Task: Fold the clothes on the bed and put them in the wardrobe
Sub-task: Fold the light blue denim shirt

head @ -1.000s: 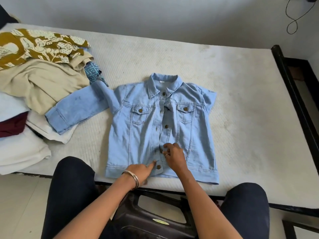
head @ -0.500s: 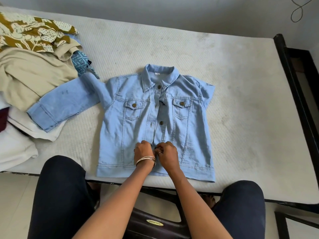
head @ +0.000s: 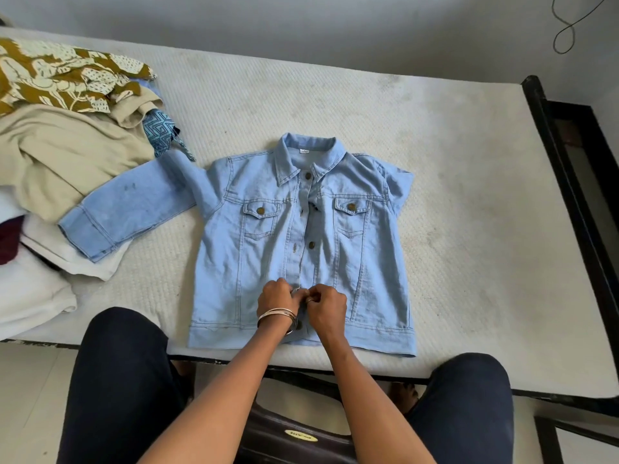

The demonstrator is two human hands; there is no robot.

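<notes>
A: You sit before a bare white bed (head: 335, 105) against a grey wall; the denim jacket (head: 301, 249) lies flat, front up, near the bed's close edge, one sleeve stretched left onto the pile of clothes (head: 60, 155).

B: What has changed in this last second?

A: A second ago your left hand (head: 276, 298) pointed at the hem button and your right hand (head: 326, 304) was just above it; now both have come up the placket and meet at the next button, fingers curled and pinching the two front edges; the hem button shows below your bangles, seemingly done.

B: So where does that leave the task?

A: I judge you are fastening the front before folding; two buttons higher up look open, so folding has not begun, and the wardrobe is nowhere in view.

B: And what can't you see?

A: The button under your knuckles is hidden, so I cannot tell if it is through; the right sleeve seems tucked under; the pile runs off the left edge.
</notes>
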